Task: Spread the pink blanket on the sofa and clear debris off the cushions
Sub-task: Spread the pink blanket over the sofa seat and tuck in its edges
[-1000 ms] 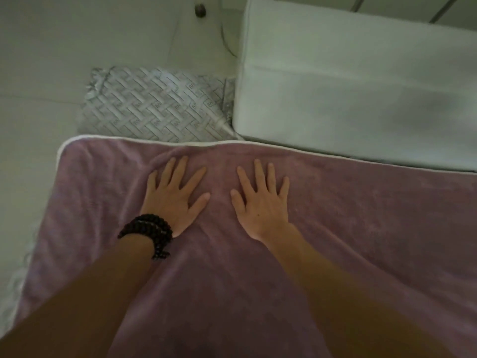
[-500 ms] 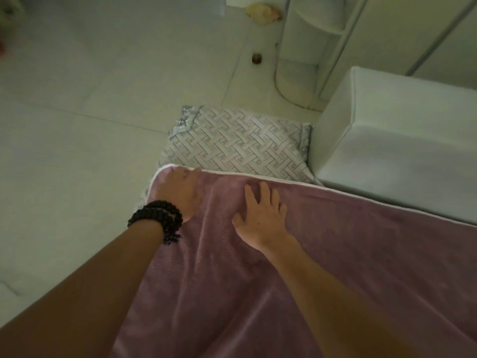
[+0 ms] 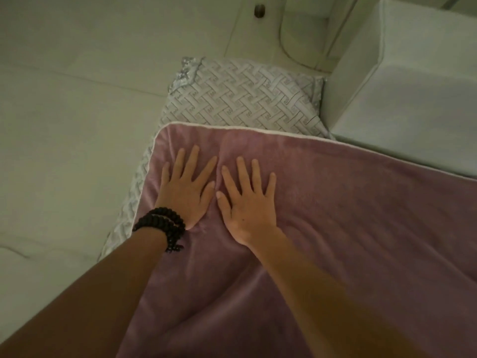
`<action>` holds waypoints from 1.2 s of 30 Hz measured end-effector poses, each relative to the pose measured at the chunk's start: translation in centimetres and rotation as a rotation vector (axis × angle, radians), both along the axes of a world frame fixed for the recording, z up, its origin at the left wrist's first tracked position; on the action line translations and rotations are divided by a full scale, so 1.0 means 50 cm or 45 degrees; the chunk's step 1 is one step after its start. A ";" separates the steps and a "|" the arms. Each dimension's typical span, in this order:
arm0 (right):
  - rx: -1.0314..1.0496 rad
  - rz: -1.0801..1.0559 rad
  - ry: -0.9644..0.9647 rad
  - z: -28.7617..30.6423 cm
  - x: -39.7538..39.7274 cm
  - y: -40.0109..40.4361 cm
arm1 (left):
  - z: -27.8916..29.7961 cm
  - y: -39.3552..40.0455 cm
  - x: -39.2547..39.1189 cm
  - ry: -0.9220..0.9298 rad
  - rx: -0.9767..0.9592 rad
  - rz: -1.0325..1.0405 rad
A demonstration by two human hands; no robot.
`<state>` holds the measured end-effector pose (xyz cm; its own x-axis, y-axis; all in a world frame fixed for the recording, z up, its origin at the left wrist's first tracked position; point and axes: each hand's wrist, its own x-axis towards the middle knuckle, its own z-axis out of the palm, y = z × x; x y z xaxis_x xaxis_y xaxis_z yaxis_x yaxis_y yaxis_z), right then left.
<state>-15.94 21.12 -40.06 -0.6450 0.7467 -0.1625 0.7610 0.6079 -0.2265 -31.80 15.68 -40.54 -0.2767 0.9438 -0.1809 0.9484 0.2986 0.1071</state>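
Note:
The pink blanket (image 3: 348, 228) with a white edge lies flat over the sofa seat and fills the lower right of the view. My left hand (image 3: 185, 192), with a black bead bracelet on its wrist, presses palm-down near the blanket's far left corner, fingers apart. My right hand (image 3: 247, 202) lies flat right beside it, thumbs almost touching, with a small fold of fabric between them. Beyond the blanket's far edge a strip of grey woven-pattern sofa cushion (image 3: 240, 99) shows uncovered. No debris is visible.
A pale sofa backrest or armrest (image 3: 402, 99) rises at the right. Light tiled floor (image 3: 77, 125) lies to the left and beyond. A white cabinet base (image 3: 304, 34) and a small dark round object (image 3: 259, 10) stand on the floor at the top.
My left hand has come back from the blanket's far left corner and now lies flat with spread fingers beside the right hand. The view has tilted down again.

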 end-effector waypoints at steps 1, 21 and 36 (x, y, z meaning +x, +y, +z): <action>-0.006 0.029 0.018 0.001 0.003 -0.024 | -0.001 -0.031 0.001 0.006 0.011 -0.001; -0.112 0.187 -0.107 0.023 0.171 -0.338 | 0.046 -0.458 0.119 0.031 -0.213 0.011; -0.155 0.344 0.110 0.119 0.337 -0.664 | 0.124 -0.764 0.306 -0.222 -0.161 -0.185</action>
<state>0.93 -12.07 -34.11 -0.8328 0.5248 -0.1760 0.5502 0.7499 -0.3673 -16.51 -22.50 -34.33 -0.0943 0.9383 -0.3328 0.9527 0.1820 0.2435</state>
